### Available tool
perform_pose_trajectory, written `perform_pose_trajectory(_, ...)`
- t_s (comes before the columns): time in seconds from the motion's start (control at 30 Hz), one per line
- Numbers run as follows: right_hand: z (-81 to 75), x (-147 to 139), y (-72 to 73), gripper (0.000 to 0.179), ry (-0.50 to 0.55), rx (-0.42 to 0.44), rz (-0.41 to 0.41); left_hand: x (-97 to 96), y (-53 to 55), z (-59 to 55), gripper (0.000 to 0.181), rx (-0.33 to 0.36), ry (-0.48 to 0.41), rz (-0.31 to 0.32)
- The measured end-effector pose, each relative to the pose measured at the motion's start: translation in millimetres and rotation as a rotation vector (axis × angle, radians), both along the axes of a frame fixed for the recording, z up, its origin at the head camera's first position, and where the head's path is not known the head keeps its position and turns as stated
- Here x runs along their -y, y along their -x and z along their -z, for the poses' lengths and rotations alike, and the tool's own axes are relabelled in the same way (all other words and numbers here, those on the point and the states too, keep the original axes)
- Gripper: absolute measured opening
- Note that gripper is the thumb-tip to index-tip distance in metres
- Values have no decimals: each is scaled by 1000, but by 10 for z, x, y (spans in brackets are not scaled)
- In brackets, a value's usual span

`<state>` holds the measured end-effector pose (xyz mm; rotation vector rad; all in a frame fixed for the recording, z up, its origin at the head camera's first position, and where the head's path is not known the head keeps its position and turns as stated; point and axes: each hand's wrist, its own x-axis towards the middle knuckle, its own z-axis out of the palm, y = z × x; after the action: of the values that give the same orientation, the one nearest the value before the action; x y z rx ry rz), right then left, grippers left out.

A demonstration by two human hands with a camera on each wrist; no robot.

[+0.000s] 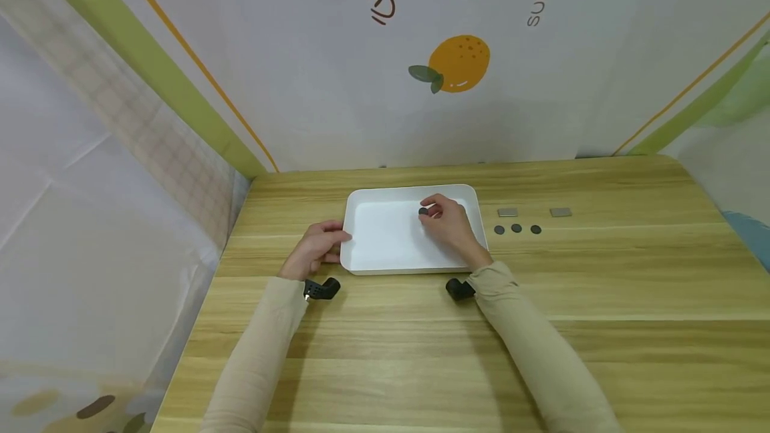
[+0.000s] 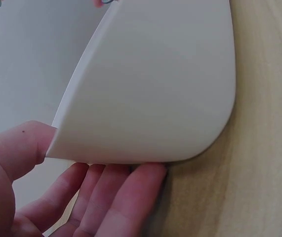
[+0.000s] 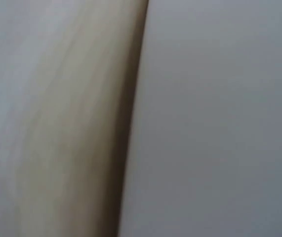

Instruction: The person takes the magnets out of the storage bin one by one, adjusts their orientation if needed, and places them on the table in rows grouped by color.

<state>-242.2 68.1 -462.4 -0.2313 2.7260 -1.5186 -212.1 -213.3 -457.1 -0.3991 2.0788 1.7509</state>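
A shallow white tray [image 1: 385, 236] lies on the wooden table. At its left side my left hand [image 1: 314, 246] grips the wall, thumb over the rim and fingers against the outside, as the left wrist view shows of the tray [image 2: 165, 84]. Above the right part of the tray floor, my right hand [image 1: 449, 224] pinches a small dark round disc [image 1: 423, 211] between thumb and fingers. The right wrist view has only a blurred tray wall [image 3: 210, 123] and some tabletop; the hand and disc are hidden there.
Right of the tray lie three dark discs, a left one [image 1: 499, 230], a middle one [image 1: 517, 228] and a right one [image 1: 536, 229]. Behind them are two flat grey rectangular pieces, one nearer [image 1: 508, 212] and one farther right [image 1: 561, 212]. A printed curtain [image 1: 337, 105] hangs behind the table.
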Motion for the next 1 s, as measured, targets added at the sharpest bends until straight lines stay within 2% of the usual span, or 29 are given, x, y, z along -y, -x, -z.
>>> perform_pose_trajectory(0.37,-88,-219,-45,25,17,-63,-15,-13,-5,-29,53,8,7,-1)
perform_pose_trajectory(0.57,-152,-357,-73,26,13,-39,-2,-20,-12,-39,53,12,-1,-3)
perform_pose_trajectory(0.8,-285,-454,-132,26,24,-62,-38,-9,-11,-42,54,11,-12,1)
perform_pose_trajectory(1.0,-393,-561,-180,28,5,-69,-33,-5,-4,-36,54,17,-14,6)
